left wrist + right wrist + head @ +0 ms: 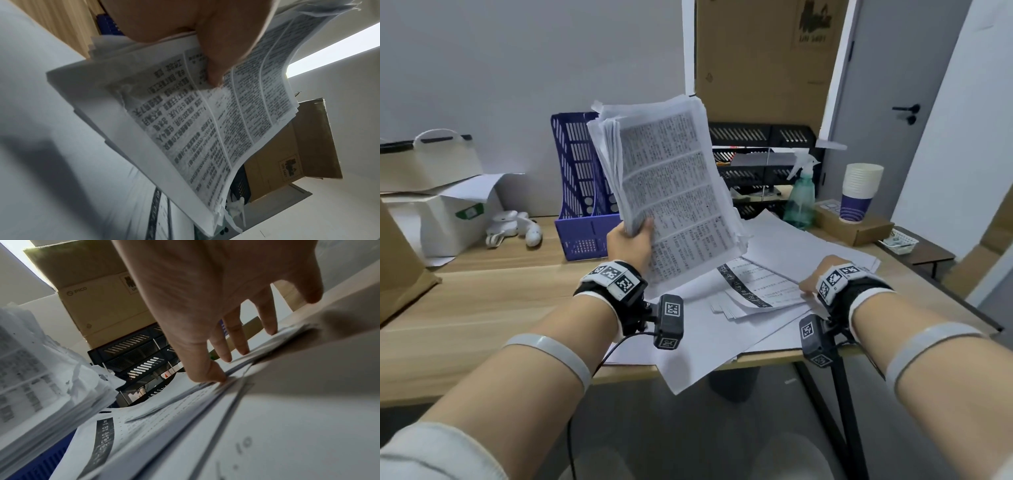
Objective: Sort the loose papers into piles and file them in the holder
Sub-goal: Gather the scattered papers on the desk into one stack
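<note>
My left hand (pixel 631 240) grips the lower edge of a thick stack of printed papers (pixel 667 185), held upright and tilted above the desk, in front of the blue file holder (pixel 582 192). In the left wrist view the thumb (pixel 218 65) presses on the stack's (pixel 195 121) printed top sheet. My right hand (pixel 822 274) lies with straight fingers on the loose papers (pixel 763 284) spread over the desk's right side. Its fingertips (pixel 224 379) touch a sheet (pixel 185 418) with a dark printed band.
Black stacked trays (pixel 760 161) and a big cardboard box (pixel 763 58) stand behind. A green spray bottle (pixel 799 195), paper cups (pixel 859 192) on a small carton, a white box (pixel 441 216), a bag (pixel 424 164) and a white toy (pixel 517 228) sit around. Some sheets (pixel 688 359) overhang the desk's front edge.
</note>
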